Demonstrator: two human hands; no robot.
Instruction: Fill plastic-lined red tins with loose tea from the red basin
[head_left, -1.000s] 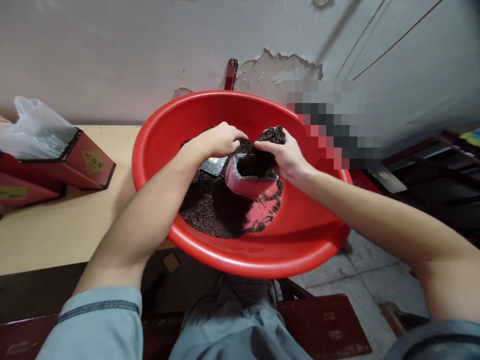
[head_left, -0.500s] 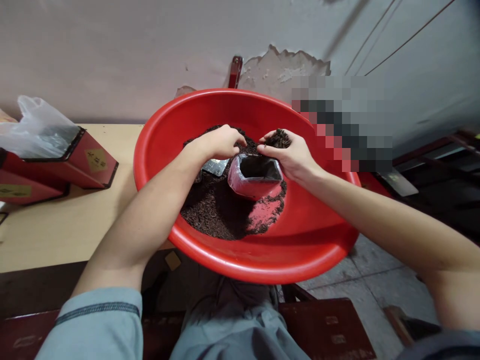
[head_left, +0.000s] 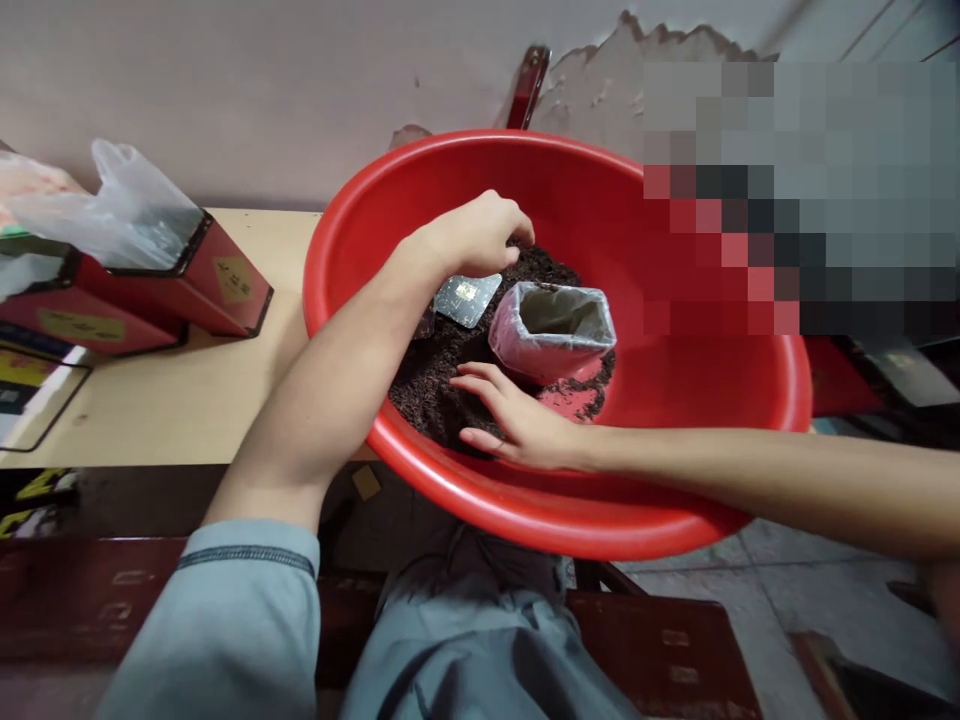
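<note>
Inside a big red plastic basin (head_left: 675,390) lies a heap of dark loose tea leaves (head_left: 435,375). A reddish box (head_left: 525,345) lined with a clear plastic bag stands upright on the tea, its mouth open. Behind the box, my left hand (head_left: 480,230) is above the far part of the heap, fingers curled with dark leaves showing between thumb and fingers; its palm is hidden. In front of the box, my right hand (head_left: 517,420) has its fingers spread over the near part of the tea. A silvery flat piece (head_left: 469,298) rests on the heap below my left wrist.
On the pale table (head_left: 289,360) to the left stand red boxes (head_left: 217,290) with yellow labels and plastic bags in them. A grey wall rises behind the basin. Dark red wooden benches (head_left: 660,640) are below. The upper right is blurred out.
My right hand, which held a handful of tea beside the box mouth, has come down to the near heap and is empty. My left hand has shifted slightly back. The view has turned left.
</note>
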